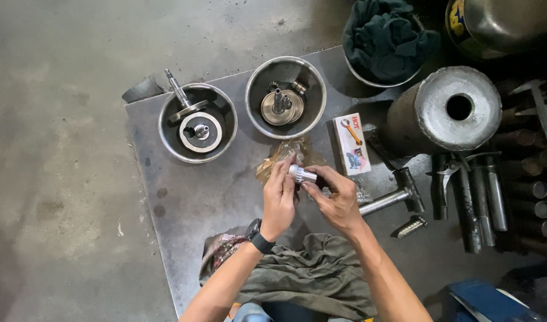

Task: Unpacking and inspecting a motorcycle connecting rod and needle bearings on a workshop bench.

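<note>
Bearing-like metal cylinder (301, 174), small, silvery and ribbed, sits at frame centre, pinched between both hands above a grey steel plate (184, 197) laid on the concrete floor.

Left hand (279, 197): fingertips closed on the cylinder's left end; a black wristwatch (258, 238) on the wrist. Right hand (338, 200): thumb and forefinger clamped on its right end, remaining fingers curled under. Neither hand is slack.

Surroundings, clock directions from the cylinder:
- 12 o'clock: steel bowl (285, 97) with a brass-toned disc and short shafts inside.
- 10 o'clock: second steel bowl (197, 122) holding a crank half with its shaft upright.
- 11 o'clock, just behind the fingers: crumpled clear plastic wrapper (279, 158).
- 1 o'clock: small printed carton (351, 143).
- 3 o'clock: metal T-handle tool (393, 197); further out, a heavy hollow steel drum (449, 110) and a row of rods.
- 6 o'clock: olive rag (309, 277) over the lap.

Risk assessment (judgement): grip is fingertip-only on a smooth, possibly oily part. A slip would drop it onto the hard plate, where it might dent, roll off toward the floor grit or shed loose rollers, if it has any. Dirt from the plate could contaminate it.
</note>
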